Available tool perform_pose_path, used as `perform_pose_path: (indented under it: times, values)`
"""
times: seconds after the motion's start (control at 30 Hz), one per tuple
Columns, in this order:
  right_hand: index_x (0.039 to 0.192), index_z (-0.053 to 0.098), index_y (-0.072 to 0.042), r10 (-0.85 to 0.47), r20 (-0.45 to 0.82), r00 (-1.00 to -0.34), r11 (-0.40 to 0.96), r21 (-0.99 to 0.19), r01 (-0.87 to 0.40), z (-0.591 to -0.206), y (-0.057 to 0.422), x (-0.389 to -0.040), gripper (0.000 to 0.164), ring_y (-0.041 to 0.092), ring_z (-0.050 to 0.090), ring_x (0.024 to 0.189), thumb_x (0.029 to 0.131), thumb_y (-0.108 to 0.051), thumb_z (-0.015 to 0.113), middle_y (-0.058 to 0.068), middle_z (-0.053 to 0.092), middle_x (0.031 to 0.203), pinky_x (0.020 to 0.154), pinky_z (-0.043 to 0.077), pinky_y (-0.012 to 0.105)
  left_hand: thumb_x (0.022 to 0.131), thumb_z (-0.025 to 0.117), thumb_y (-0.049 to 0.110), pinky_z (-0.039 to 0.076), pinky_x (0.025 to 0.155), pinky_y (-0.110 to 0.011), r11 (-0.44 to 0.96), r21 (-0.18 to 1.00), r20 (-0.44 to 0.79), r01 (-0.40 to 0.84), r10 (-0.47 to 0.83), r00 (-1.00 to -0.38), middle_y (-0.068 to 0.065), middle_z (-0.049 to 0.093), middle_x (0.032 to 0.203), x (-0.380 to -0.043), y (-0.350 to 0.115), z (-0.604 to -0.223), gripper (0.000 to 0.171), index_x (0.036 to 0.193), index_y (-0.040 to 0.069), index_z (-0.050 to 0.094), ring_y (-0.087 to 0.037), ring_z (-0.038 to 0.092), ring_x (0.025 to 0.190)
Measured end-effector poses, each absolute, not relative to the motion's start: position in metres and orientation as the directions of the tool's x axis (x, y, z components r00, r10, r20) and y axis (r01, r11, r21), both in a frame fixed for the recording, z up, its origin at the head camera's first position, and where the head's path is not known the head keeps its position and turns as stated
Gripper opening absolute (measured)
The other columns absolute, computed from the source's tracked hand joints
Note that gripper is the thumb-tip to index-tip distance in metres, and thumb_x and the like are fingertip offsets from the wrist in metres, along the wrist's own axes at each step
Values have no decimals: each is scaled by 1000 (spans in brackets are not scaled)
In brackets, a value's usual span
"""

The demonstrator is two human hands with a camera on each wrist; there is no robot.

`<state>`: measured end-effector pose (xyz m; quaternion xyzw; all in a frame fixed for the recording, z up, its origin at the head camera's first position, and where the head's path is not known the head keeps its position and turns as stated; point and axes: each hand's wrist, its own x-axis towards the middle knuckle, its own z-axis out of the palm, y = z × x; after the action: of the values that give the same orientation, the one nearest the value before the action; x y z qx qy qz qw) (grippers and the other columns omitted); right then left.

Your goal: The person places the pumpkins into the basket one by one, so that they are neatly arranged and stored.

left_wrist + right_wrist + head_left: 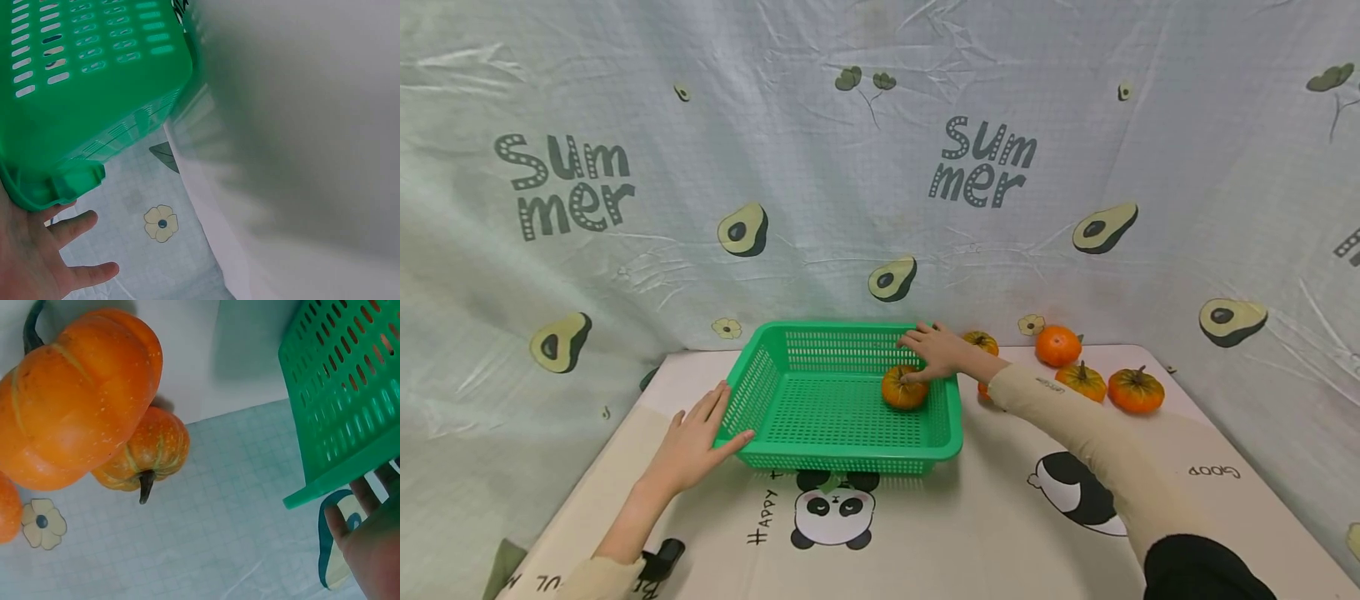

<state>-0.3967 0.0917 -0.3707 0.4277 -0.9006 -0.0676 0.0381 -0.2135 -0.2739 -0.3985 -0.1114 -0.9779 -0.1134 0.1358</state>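
Note:
A green slatted plastic basket [850,452] stands on the table, with one orange pumpkin [901,392] at its right end. At the basket's left rim lies my left hand [694,442], thumb and fingers spread against the edge. The left wrist view has the fingers [74,229] stretched out beside the basket's underside corner [75,181]. My right hand [936,350] reaches over the right rim, its thumb in front of the pumpkin's top; contact cannot be judged. In the right wrist view the fingers [369,495] extend past the rim, and whatever lies under the palm is hidden.
Right of the basket are several more pumpkins, among them a bright orange one [1057,345], a mottled one [1080,382] and another mottled one [1136,390]. My right forearm partly covers the pumpkin [981,341] nearest the basket. A printed curtain [820,167] hangs behind the table.

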Motion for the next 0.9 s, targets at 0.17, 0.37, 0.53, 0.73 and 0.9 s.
perform_pose_path:
  times: [0.17,0.37,0.53,0.73,0.9]
  values:
    - [124,48,-14,-801,79,-594,599,133,-790,-366,98,-392,54,22,44,106,84,-50,52,2,50,120,90,35,46,83,51,50,21,93,-69,948,192,297,253,189,-936,-25,26,143,-214,-274,-399,84,139,-5,23,-42,28,128]
    - [121,51,-13,-858,197,-475,508,179,-842,-369,109,-390,53,23,44,104,86,-53,44,5,51,118,86,37,47,84,51,50,22,93,-68,948,187,308,258,193,-932,-24,26,143,-215,-275,-399,83,139,-5,24,-42,29,127]
    - [121,52,-15,-866,211,-454,491,183,-852,-364,113,-378,49,25,44,108,86,-50,47,7,51,120,88,37,49,84,51,50,23,92,-69,948,187,308,259,194,-931,-25,26,143,-214,-276,-399,83,139,-5,23,-42,29,127]
    - [119,55,-15,-860,204,-467,505,209,-838,-360,119,-357,44,25,45,109,84,-41,56,6,53,120,88,38,47,84,51,51,21,93,-68,948,189,301,256,192,-934,-24,26,143,-215,-276,-399,84,140,-4,22,-42,29,128]
    - [119,55,-13,-858,238,-456,505,224,-833,-366,129,-343,46,24,45,109,84,-42,56,5,54,118,90,38,45,83,51,51,22,93,-69,950,184,302,252,189,-934,-25,26,143,-216,-276,-401,84,139,-5,22,-42,29,127]
